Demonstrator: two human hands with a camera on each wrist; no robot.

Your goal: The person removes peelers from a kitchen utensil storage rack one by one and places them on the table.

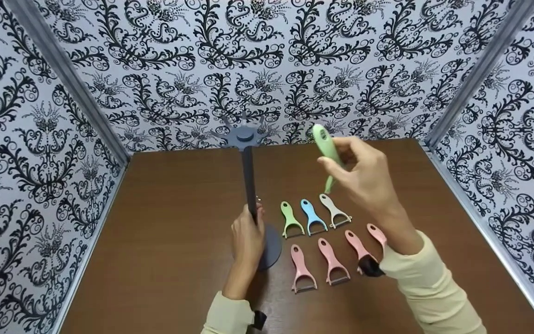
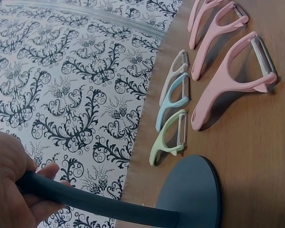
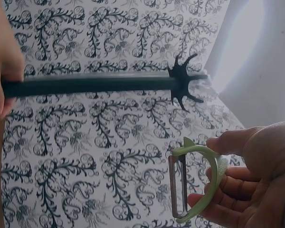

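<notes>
My left hand (image 1: 248, 234) grips the pole of a dark grey stand (image 1: 249, 181), which has a round base (image 2: 192, 190) on the table and a hooked top (image 3: 181, 83). Raised to the right of the stand, my right hand (image 1: 364, 174) pinches a green peeler (image 1: 326, 146) between thumb and fingers. Its blade and curved frame show in the right wrist view. Nothing is seen hanging on the stand's hooks. Beside the base lie another green peeler (image 1: 291, 220), a blue peeler (image 1: 313, 217) and a white peeler (image 1: 334, 211).
Several pink peelers (image 1: 303, 269) lie in a row nearer me, the rightmost partly hidden by my right sleeve (image 1: 427, 278). The brown table (image 1: 169, 222) is bounded by patterned walls (image 1: 267, 60) at the back and both sides.
</notes>
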